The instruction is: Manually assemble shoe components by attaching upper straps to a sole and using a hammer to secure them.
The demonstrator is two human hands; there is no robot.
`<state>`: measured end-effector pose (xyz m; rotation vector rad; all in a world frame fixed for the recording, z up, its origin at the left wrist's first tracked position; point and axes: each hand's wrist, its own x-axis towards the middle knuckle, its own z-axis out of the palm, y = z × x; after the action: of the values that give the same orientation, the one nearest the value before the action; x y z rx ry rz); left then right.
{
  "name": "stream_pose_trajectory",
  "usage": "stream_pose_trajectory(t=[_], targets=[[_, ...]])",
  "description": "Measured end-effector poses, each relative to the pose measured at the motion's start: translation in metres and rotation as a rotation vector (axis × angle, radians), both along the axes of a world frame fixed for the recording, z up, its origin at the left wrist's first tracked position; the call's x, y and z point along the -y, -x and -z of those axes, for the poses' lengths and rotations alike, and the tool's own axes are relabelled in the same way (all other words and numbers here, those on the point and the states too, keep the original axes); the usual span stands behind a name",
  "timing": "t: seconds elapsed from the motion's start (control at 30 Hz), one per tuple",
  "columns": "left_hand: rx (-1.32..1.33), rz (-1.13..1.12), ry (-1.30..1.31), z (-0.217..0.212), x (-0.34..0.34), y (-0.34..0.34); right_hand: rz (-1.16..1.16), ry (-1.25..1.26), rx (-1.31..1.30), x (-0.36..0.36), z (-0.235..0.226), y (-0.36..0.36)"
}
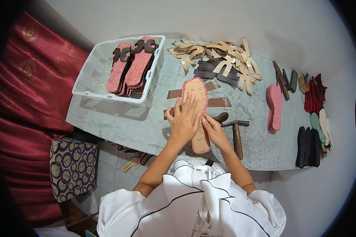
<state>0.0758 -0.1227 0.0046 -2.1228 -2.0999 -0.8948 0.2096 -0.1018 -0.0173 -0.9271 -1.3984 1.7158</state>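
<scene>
A sandal insole lies underside up in front of me, tan with a pink patterned rim. Brown strap ends stick out from beneath it on both sides. My left hand rests on the insole's middle with its fingers spread flat. At the right edge of the insole, my right hand has thumb and fingers closed on the rim. Close to the right hand is a hammer with a wooden handle; a dark rounded tool end shows beside its head.
A white basket at the left holds pink sandals with dark straps. Beige straps and dark straps are heaped at the back. Right: stacked pink insoles, black soles, hand tools. A patterned stool stands below.
</scene>
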Motion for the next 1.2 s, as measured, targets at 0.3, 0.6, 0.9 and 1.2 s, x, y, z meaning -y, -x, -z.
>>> stream_pose_trajectory(t=[0.3, 0.6, 0.9, 1.2], targets=[[-0.001, -0.004, -0.009, -0.004, 0.007, 0.017, 0.068, 0.039, -0.140, 0.015, 0.015, 0.024], [0.012, 0.025, -0.040, -0.007, -0.001, 0.014, 0.151, 0.171, -0.234, 0.013, 0.011, 0.028], [-0.012, 0.025, 0.010, -0.009, -0.002, 0.016, 0.058, 0.130, -0.223, 0.008, 0.009, 0.021], [-0.019, 0.008, -0.019, -0.007, -0.002, 0.013, 0.171, 0.231, -0.227, -0.023, 0.011, -0.020]])
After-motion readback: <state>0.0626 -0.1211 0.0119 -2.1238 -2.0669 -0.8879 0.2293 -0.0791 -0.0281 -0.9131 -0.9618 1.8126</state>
